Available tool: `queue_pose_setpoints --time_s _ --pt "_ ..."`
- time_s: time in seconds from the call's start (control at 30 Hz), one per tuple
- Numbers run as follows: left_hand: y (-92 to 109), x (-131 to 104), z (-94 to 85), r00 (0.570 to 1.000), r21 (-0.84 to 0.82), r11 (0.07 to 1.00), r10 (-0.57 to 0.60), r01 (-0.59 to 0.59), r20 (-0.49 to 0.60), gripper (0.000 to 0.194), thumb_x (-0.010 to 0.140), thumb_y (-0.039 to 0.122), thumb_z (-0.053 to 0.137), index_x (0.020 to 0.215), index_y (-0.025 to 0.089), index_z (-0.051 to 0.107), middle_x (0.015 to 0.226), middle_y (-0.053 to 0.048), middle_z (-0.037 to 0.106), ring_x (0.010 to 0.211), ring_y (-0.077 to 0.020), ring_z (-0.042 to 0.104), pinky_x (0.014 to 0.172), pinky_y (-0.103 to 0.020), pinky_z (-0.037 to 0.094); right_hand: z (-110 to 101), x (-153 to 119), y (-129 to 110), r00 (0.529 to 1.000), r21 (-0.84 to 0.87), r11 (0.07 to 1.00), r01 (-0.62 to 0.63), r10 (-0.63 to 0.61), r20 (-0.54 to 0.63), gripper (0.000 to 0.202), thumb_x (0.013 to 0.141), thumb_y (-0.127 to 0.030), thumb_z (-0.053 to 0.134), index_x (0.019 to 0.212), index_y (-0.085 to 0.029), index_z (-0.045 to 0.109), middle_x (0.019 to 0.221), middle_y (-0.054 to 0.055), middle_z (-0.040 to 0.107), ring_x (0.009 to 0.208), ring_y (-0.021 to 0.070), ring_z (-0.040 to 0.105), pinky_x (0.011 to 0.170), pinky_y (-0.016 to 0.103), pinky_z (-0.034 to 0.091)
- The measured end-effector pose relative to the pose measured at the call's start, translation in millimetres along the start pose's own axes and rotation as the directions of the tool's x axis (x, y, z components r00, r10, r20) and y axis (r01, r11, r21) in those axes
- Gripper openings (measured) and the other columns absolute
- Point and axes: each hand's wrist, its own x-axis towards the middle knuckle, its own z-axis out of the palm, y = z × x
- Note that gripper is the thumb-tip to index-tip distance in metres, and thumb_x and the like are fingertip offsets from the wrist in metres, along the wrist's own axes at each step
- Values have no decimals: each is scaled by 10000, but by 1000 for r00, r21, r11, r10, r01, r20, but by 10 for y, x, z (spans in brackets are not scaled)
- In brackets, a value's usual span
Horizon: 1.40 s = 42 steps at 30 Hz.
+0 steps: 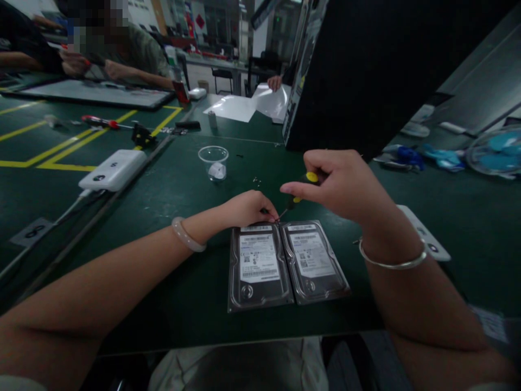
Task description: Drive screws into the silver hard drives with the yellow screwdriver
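Two flat hard drives lie side by side on the green table [179, 293]. The one on the left side [260, 266] and the one on the right side [315, 260] both have white stickers facing up. The left hand [254, 209] is at their top edge, just past the top of the left-side drive. Its fingertips are bent down close together by the spot where the two drives meet. I cannot tell if they pinch something small there. The right hand [331, 182] is up above the right-side drive. Its fingers are curled around a screwdriver [311, 177] with yellow on its handle, and the thumb sticks out straight. The thin metal part slants down to the left fingertips. Tiny bits [257, 180] and a clear cup [214, 163] are on the table past the left hand
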Motion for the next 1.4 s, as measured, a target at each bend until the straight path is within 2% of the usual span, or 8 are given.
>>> queue_pose_setpoints --time_s 0.13,0.27,0.47,0.8,1.0,1.13,1.23,1.4 --pt "-27 16 4 1000 -30 999 -12 12 -10 219 846 146 617 966 187 795 922 -17 790 787 -134 685 757 -248 472 62 28 47 993 40 993 -109 111 -48 568 813 -577 694 579 -214 325 558 -62 353 538 88 299 534 291 221" --pt "-9 11 -4 999 -7 999 -32 32 1 218 853 170 624 987 174 796 946 -30 788 793 -144 684 762 -258 470 31 58 146 984 100 979 -176 175 20 424 797 -534 723 659 -216 479 627 -41 502 580 106 421 564 285 316" --pt "9 2 -15 1000 -9 1000 -30 30 11 216 865 178 623 994 173 796 923 -25 785 763 -134 670 773 -254 468 -108 46 304 976 250 962 -111 58 211 253 843 -365 681 1041 -219 738 957 29 766 844 199 687 789 353 512" --pt "11 0 -22 999 0 999 -35 35 18 228 870 205 629 1020 164 795 944 -29 786 772 -138 674 755 -256 469 -160 29 402 970 276 961 -36 -33 241 311 879 -248 631 1173 -210 725 1131 39 761 990 187 711 916 340 540" --pt "-13 4 -15 1000 -33 999 -24 24 8 224 859 221 633 1002 170 797 932 -25 786 751 -131 668 738 -256 471 -141 22 322 974 316 946 -75 2 227 292 849 -283 669 1126 -227 742 1077 24 768 955 186 715 890 343 547" --pt "34 -17 -25 998 -24 998 -64 64 14 243 868 246 627 1015 156 799 922 -45 782 714 -137 645 727 -272 463 -78 37 317 984 211 970 -120 88 155 245 800 -398 724 959 -212 725 849 12 730 753 175 656 703 331 494" --pt "57 -31 -26 997 -25 996 -81 81 1 237 865 259 631 1000 169 803 878 -35 778 681 -131 622 699 -269 450 -32 45 269 988 74 989 -125 117 95 295 787 -485 726 772 -218 601 667 -26 582 610 130 510 570 295 368" --pt "40 -27 -9 996 -46 995 -88 88 -10 227 854 270 644 981 175 806 833 -27 774 656 -123 610 661 -262 439 44 66 107 988 -50 988 -146 148 39 426 858 -476 610 623 -229 356 576 -35 398 538 109 347 542 304 259"
